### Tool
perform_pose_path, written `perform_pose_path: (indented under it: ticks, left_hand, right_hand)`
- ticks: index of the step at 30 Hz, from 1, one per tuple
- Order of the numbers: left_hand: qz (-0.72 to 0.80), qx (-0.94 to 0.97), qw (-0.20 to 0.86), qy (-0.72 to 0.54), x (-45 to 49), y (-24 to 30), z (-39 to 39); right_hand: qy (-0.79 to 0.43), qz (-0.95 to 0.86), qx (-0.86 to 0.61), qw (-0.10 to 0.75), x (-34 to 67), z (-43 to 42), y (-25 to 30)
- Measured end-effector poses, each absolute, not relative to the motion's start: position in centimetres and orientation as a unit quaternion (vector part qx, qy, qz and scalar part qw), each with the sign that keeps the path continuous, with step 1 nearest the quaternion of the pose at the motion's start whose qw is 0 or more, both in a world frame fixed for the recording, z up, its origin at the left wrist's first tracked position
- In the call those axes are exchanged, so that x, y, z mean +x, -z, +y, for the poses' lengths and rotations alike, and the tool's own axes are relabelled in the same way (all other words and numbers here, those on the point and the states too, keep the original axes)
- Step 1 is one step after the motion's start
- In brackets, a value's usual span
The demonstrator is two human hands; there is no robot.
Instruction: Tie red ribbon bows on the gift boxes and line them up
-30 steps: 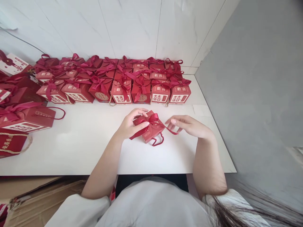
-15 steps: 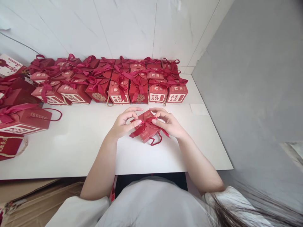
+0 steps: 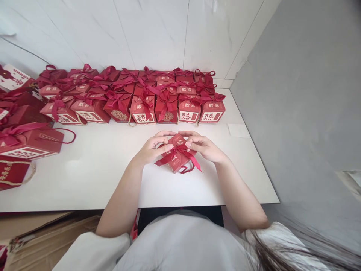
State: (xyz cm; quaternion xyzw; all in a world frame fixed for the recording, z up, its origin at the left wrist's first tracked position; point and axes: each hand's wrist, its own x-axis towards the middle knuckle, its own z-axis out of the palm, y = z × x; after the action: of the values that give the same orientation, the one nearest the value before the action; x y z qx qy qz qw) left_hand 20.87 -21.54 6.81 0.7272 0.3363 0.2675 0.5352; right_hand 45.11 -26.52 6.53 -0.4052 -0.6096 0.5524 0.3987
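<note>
A small red gift box (image 3: 177,160) with a dark red ribbon (image 3: 180,155) and a cord handle sits on the white table (image 3: 93,177) in front of me. My left hand (image 3: 153,147) pinches the ribbon at the box's left side, fingers closed on it. My right hand (image 3: 204,146) grips the ribbon and the box top from the right. The ribbon's two tails hang down to either side of the box front.
Rows of finished red gift boxes (image 3: 141,99) with bows line the back of the table against the tiled wall. More red boxes (image 3: 25,141) lie at the left edge. A grey wall (image 3: 296,94) bounds the right side. Cardboard (image 3: 42,233) lies below the table's front edge.
My right hand came in from the right, where it held a ribbon tail out, and now rests on the box top. Both hands have closed together over the bow.
</note>
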Motion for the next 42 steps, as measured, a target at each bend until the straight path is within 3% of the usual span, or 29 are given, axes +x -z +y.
perform_pose_path:
  ticks: [13, 26, 33, 39, 42]
  left_hand:
    - [0.35, 0.746, 0.497, -0.271, 21.0, -7.0, -21.6]
    - [0.351, 0.779, 0.421, -0.304, 20.6, -7.6, -21.9]
    - [0.325, 0.752, 0.482, -0.311, 20.6, -7.2, -21.7]
    - [0.298, 0.703, 0.555, -0.329, 21.1, -7.4, -21.9]
    - [0.3, 0.693, 0.578, -0.308, 21.3, -7.4, -22.1]
  right_hand:
    - [-0.567, -0.615, -0.39, 0.386, 45.5, -26.4, -6.4]
    - [-0.546, -0.601, -0.4, 0.424, 45.2, -26.4, -5.9]
    - [-0.544, -0.583, -0.407, 0.445, 44.6, -26.1, -5.7]
    - [-0.425, -0.61, -0.446, 0.498, 44.4, -26.9, -6.8]
    - [-0.324, -0.685, -0.447, 0.475, 43.6, -27.7, -7.6]
